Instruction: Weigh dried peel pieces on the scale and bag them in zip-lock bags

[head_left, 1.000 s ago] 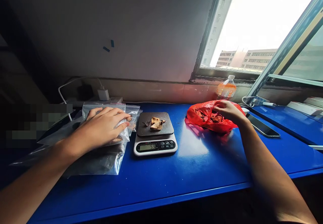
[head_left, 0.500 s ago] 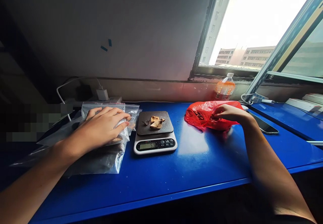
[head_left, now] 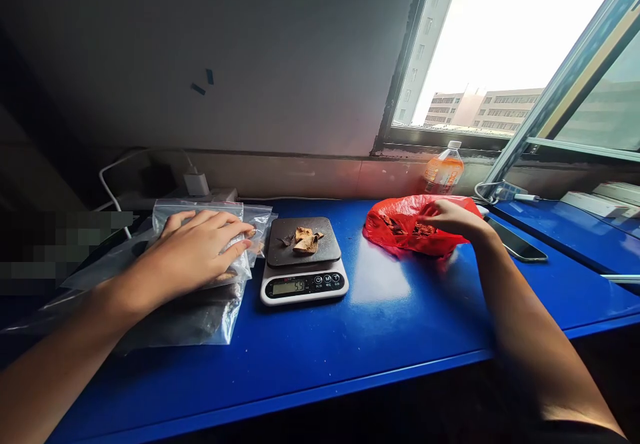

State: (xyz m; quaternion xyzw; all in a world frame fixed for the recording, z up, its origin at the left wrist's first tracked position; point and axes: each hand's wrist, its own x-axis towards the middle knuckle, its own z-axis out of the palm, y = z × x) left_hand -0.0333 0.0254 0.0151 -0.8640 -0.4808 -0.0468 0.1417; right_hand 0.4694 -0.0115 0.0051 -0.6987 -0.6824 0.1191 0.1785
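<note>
My left hand lies flat, fingers slightly spread, on a pile of clear zip-lock bags with brownish pieces inside. To its right stands a white kitchen scale with a dark plate; its display appears to read 5.9. Dried tan, bark-like pieces rest on the plate. My right hand reaches into the mouth of a red plastic bag, where dark, dried pieces show below the fingers. Those fingers are curled together, and whatever is between them is hidden.
Behind the red bag stands an orange drink bottle, below the window. A phone lies right of the bag, close to my right wrist. A white charger with its cable is at the back left. The blue table's front edge runs below.
My right hand has lifted slightly within the red bag, and more of the dried pieces show under it. The left hand stays on the clear bags. The whole view has shifted a little.
</note>
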